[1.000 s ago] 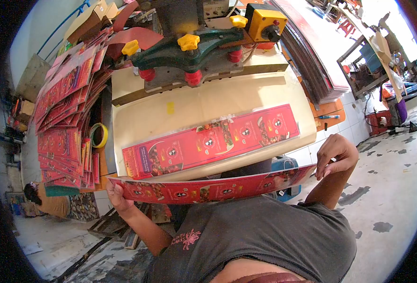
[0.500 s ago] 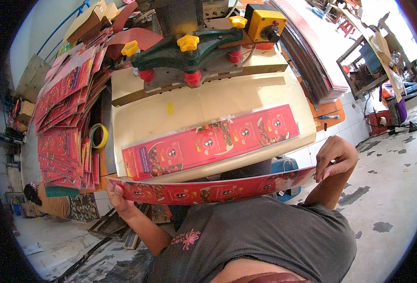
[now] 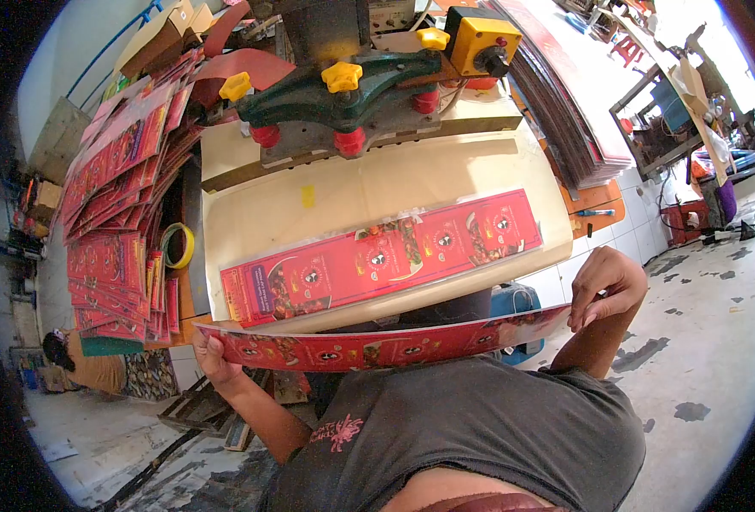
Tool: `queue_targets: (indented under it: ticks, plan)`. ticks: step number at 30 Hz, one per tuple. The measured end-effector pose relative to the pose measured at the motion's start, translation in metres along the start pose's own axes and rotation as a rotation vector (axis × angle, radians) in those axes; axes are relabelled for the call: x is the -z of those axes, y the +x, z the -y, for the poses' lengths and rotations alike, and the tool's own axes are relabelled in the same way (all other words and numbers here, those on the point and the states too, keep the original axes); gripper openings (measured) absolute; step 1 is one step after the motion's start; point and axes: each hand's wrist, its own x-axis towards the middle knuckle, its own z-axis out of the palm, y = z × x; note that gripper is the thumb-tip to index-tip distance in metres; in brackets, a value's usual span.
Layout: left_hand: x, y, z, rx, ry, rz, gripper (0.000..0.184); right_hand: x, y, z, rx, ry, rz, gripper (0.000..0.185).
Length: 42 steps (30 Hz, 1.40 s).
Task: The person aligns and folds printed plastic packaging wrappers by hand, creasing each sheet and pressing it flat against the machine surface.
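Observation:
Stretched across in front of my chest is a long red printed sheet (image 3: 386, 348), bowed downward a little in its middle. My left hand (image 3: 215, 357) pinches its left end, thumb on the printed face. At the other end my right hand (image 3: 606, 288) grips the corner between thumb and bent fingers. Just beyond it, a second red printed sheet (image 3: 343, 277) lies slanted on the cream-coloured bed (image 3: 275, 209) of a press. The dark green press head (image 3: 326, 94), with yellow star knobs and red fittings, stands over the back of the bed.
Left of the bed, red printed sheets (image 3: 117, 171) lie in a high, uneven pile beside a yellow tape roll (image 3: 188, 246). A yellow switch box (image 3: 482, 43) sits at the press's right. Stacked boards (image 3: 565, 102) stand further right. Another person (image 3: 92, 363) is at lower left.
Almost nothing differs. The held sheet and both hands stay in nearly the same place, with only a very slight shift of the sheet's near edge.

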Motion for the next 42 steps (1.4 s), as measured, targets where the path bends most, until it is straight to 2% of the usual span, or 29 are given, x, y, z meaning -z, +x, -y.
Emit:
queue_targets:
  ticks: [26,32,34,35,37,39,42]
  plan:
    - [0.006,-0.001,0.002,-0.017,-0.029,0.048,0.041,0.001,0.001,0.0,-0.044,0.002,0.024,0.021]
    - [0.006,0.0,0.003,-0.034,-0.028,0.072,0.041,-0.001,0.0,-0.006,0.035,0.001,-0.009,0.023]
    - [0.006,-0.003,0.002,-0.028,-0.028,0.044,0.041,-0.004,-0.001,-0.004,-0.002,-0.005,-0.268,0.025]
    - [0.006,-0.004,0.002,-0.022,-0.029,0.019,0.041,-0.004,0.001,-0.003,-0.001,-0.005,-0.269,0.025]
    - [0.004,-0.003,0.0,-0.017,-0.037,0.039,0.04,-0.003,0.011,-0.002,-0.092,-0.122,-0.807,0.026]
    - [-0.001,-0.002,-0.004,-0.013,-0.045,0.061,0.04,0.009,0.038,0.008,-0.239,-0.294,-1.017,0.028]
    - [-0.011,-0.002,-0.007,-0.053,-0.042,0.048,0.039,0.031,0.08,0.004,-0.135,-0.386,-1.104,0.03]
